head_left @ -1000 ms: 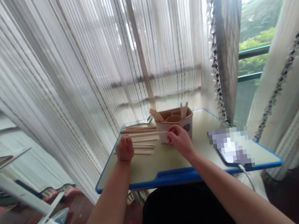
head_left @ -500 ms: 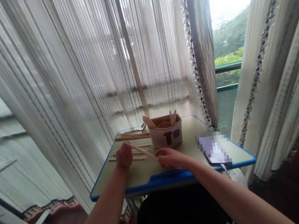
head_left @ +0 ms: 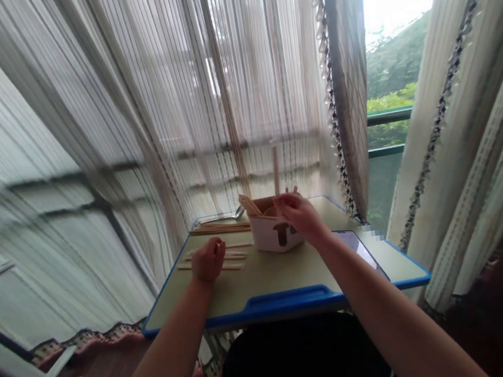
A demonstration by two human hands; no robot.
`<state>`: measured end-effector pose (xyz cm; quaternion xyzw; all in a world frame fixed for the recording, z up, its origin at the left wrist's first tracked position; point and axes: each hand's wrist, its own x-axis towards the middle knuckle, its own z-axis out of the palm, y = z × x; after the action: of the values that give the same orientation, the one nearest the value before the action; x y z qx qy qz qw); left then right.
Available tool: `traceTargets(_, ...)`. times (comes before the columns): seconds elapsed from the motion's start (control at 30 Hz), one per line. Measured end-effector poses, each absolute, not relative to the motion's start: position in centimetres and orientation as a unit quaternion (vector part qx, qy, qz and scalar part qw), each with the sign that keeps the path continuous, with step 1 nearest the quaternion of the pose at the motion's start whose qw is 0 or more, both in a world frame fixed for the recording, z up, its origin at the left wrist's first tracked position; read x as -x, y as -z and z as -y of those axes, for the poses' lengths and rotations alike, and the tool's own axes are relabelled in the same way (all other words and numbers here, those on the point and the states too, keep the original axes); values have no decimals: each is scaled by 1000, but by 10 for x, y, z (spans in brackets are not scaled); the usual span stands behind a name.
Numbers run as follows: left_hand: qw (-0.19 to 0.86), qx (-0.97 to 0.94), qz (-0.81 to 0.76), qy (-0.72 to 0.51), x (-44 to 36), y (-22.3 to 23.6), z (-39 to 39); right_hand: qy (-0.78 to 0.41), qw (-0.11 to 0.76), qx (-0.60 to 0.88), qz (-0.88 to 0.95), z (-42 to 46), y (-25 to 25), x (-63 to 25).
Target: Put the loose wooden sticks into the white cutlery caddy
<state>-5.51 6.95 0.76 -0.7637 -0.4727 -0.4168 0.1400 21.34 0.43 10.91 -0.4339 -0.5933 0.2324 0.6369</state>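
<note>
Upright in my right hand (head_left: 298,212) are wrapped chopsticks (head_left: 275,170), pinched near their lower end and blurred by motion. This hand is at the right side of a white and brown container (head_left: 267,236), hiding part of its rim. More chopsticks lean inside the container. My left hand (head_left: 209,260) is curled closed over the left of the table, with nothing showing out of it. Beside and partly under it lie several light chopsticks (head_left: 232,256). Behind them rests a bundle of darker chopsticks (head_left: 222,227).
A metal spoon or ladle (head_left: 236,213) lies at the table's back left. A phone or tablet (head_left: 356,246) is on the right, partly behind my right forearm. The small table (head_left: 282,280) has a blue edge (head_left: 288,297). Sheer curtains (head_left: 152,102) hang behind it.
My right hand has risen from the table's front to the container, turning the chopsticks from slanted to upright. My left hand has let go of their other end and stays at the left.
</note>
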Motion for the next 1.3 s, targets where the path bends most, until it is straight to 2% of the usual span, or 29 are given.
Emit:
traceTargets(0.07,139,761,475,419,55,-8,-69,-186,678,432,565,-12,-119,-219)
traceTargets(0.13,141,755,481,422,55,-7,-70,-151,676,453,561,-18,-122,-221)
traceTargets(0.33,150,749,506,401,50,-7,-74,-61,540,567,619,-21,-110,-220)
traceTargets(0.63,127,738,524,404,50,-7,-74,16,478,610,631,-23,-119,-221)
traceTargets(0.87,132,736,530,401,50,-5,-75,93,422,588,684,-28,-136,-218)
traceTargets(1.1,131,740,530,394,51,-5,-77,111,377,604,694,-32,-148,-214)
traceTargets(1.3,126,735,536,396,51,-6,-76,69,356,594,718,-37,-152,-199)
